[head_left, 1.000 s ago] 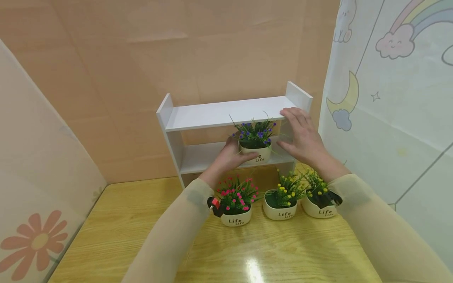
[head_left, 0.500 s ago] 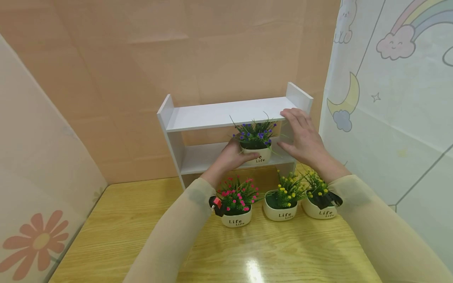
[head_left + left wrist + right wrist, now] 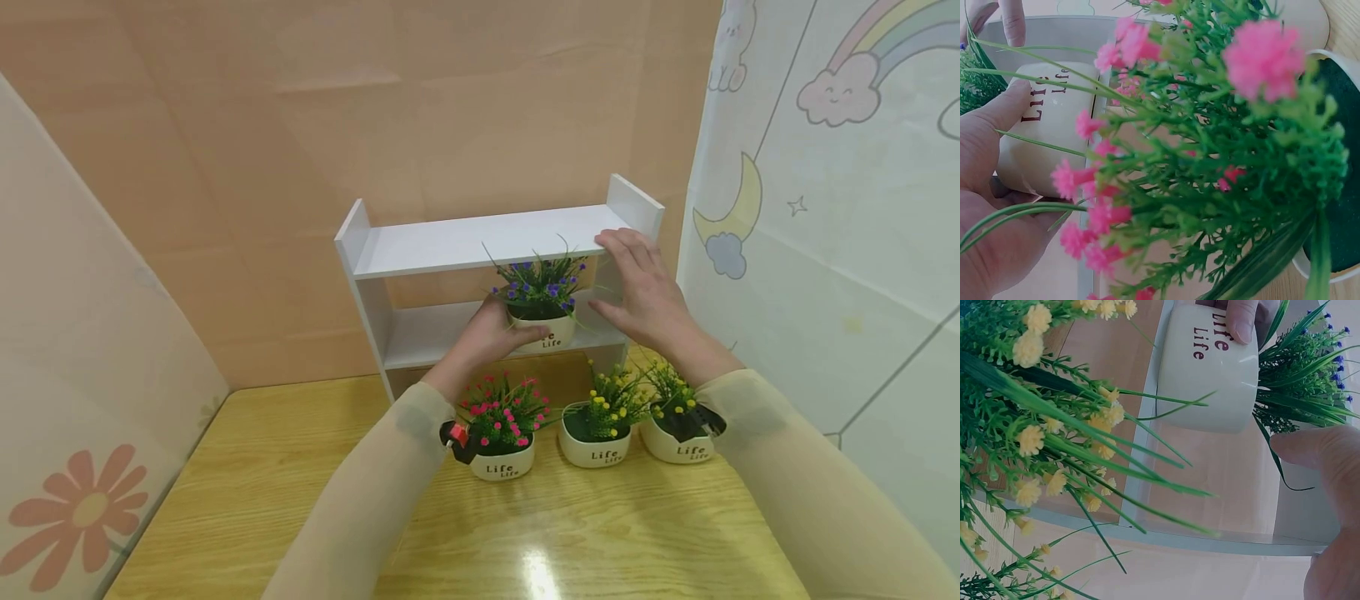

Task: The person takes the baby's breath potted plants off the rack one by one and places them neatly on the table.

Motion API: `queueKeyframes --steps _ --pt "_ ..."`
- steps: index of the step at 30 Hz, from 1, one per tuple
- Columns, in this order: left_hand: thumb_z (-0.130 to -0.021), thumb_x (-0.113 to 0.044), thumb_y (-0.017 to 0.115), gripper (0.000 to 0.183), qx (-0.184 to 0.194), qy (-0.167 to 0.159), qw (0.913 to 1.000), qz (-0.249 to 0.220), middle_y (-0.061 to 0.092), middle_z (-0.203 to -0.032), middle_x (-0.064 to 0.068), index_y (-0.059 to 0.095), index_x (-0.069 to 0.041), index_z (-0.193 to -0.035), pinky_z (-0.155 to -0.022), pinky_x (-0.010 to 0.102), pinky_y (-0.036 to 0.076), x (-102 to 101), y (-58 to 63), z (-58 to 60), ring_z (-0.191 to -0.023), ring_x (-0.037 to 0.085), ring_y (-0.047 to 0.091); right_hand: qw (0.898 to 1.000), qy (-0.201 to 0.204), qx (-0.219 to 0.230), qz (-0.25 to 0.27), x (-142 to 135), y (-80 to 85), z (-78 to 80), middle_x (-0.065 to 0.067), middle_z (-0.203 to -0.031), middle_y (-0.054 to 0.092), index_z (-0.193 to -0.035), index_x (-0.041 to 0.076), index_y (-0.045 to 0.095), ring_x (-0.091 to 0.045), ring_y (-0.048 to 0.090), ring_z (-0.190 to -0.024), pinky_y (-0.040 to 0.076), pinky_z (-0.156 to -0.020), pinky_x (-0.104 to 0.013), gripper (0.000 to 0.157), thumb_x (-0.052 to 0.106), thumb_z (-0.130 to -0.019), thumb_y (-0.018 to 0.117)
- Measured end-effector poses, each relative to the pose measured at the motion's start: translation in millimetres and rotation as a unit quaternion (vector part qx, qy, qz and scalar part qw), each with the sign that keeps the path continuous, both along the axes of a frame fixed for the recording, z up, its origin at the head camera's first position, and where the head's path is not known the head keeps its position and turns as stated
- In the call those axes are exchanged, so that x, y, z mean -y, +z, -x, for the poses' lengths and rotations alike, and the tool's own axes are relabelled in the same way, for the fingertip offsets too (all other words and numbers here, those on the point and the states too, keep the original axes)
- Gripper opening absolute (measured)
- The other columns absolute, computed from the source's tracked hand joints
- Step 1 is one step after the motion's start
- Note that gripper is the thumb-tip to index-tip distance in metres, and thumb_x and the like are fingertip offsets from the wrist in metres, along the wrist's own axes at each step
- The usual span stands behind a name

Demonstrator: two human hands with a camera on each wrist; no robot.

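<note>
A cream pot of purple flowers [image 3: 557, 332], lettered "Life", stands upright at the front of the white shelf's middle board [image 3: 427, 333]. My left hand [image 3: 487, 335] grips its left side, the thumb across the front, as the left wrist view also shows on the pot [image 3: 1047, 137]. My right hand [image 3: 643, 287] rests its fingertips on the top board's front edge [image 3: 480, 265], near the right upright. Its thumb is apart from the pot [image 3: 1210, 375], close to the leaves in the right wrist view. Purple blooms reach up to the top board's edge.
On the wooden table [image 3: 285, 483] in front of the shelf stand a pot of pink flowers [image 3: 504, 465] and two pots of yellow flowers [image 3: 596, 452], below my forearms. An orange-brown backdrop [image 3: 262, 167] hangs behind; a white patterned wall [image 3: 862, 250] flanks the right.
</note>
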State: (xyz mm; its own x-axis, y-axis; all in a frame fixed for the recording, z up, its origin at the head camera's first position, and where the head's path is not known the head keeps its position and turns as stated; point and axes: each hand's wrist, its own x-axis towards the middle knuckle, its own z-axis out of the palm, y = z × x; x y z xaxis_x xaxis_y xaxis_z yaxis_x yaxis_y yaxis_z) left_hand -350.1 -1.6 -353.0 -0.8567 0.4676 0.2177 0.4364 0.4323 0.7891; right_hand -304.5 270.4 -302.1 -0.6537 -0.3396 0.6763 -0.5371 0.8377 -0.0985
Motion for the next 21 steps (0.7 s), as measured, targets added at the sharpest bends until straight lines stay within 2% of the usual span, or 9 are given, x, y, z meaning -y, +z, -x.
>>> queueKeyframes --steps 9,12,14,19,21 --pt "-0.096 -0.045 0.088 0.102 -0.008 0.0 1.0 0.003 0.034 -0.177 0.01 0.029 -0.018 -0.175 -0.125 0.049 0.041 4.7 -0.5 -7.4 -0.16 0.031 0.039 1.0 0.005 -0.005 0.0 -0.8 0.2 0.9 -0.021 -0.164 0.038 -0.163 0.004 0.039 -0.044 0.028 -0.156 0.022 -0.133 -0.054 0.099 0.003 -0.082 0.096" --pt "-0.095 -0.047 0.088 0.101 -0.003 0.006 0.9999 0.013 0.038 -0.174 0.012 0.033 -0.016 -0.173 -0.122 0.049 0.045 6.9 0.3 -11.0 -0.156 0.031 0.044 1.0 0.007 -0.007 0.0 -0.9 0.0 1.4 -0.021 -0.165 0.038 -0.163 0.004 0.039 -0.044 0.028 -0.156 0.022 -0.133 -0.054 0.099 0.003 -0.082 0.096" --pt "-0.095 -0.048 0.088 0.094 -0.003 0.01 0.9998 0.019 0.046 -0.167 0.013 0.041 -0.014 -0.169 -0.118 0.049 0.049 8.1 0.7 -12.9 -0.15 0.031 0.051 1.0 0.009 -0.009 0.0 -0.8 -0.2 1.7 -0.021 -0.164 0.038 -0.163 0.003 0.039 -0.044 0.028 -0.156 0.022 -0.133 -0.054 0.099 0.003 -0.082 0.096" --pt "-0.094 -0.043 0.091 0.084 -0.035 -0.005 0.9993 0.013 0.057 -0.156 0.007 0.049 -0.022 -0.164 -0.118 0.047 0.048 9.8 1.0 -14.7 -0.145 0.027 0.055 1.0 0.003 -0.004 0.002 0.2 -0.3 2.0 -0.021 -0.164 0.038 -0.162 0.004 0.039 -0.044 0.028 -0.156 0.025 -0.132 -0.055 0.1 0.002 -0.08 0.097" --pt "-0.093 -0.039 0.092 0.088 -0.049 -0.015 0.9987 0.006 0.055 -0.159 0.005 0.045 -0.025 -0.166 -0.122 0.047 0.045 10.4 0.7 -15.2 -0.15 0.027 0.051 1.0 -0.002 0.002 0.002 0.6 -0.5 2.0 -0.021 -0.165 0.037 -0.162 0.004 0.039 -0.044 0.028 -0.156 0.026 -0.131 -0.057 0.101 0.001 -0.079 0.097"
